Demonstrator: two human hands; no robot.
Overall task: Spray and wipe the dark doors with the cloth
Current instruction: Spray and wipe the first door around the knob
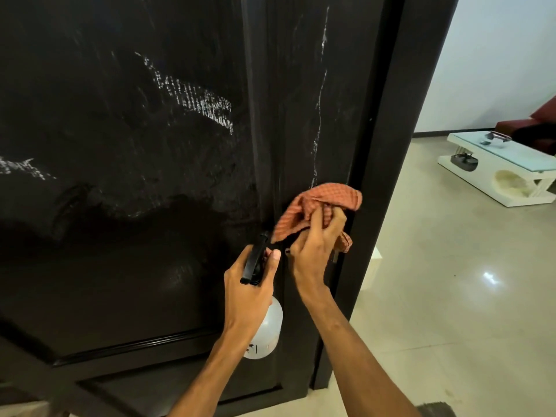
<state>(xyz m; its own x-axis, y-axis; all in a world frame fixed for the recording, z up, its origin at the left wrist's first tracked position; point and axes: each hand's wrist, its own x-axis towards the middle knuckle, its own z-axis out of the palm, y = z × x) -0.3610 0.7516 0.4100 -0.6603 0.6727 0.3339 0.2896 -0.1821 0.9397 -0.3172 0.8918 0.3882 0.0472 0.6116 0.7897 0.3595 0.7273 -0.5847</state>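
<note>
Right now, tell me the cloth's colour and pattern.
Orange-red with a fine check, seen in the head view: cloth.

door point(126, 206): top, left & bottom cut by frame
spray bottle point(266, 329): neck & trigger hidden by left hand point(251, 284)
cloth point(313, 206): part bunched under right hand point(313, 248)
sofa point(532, 127): mostly cut off at right edge

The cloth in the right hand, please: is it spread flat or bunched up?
Bunched up: the cloth sits crumpled in folds, gripped by the right hand against the dark door.

Bunched orange checked cloth point(319, 206) lies against streaky dark door point(120, 206).
</note>
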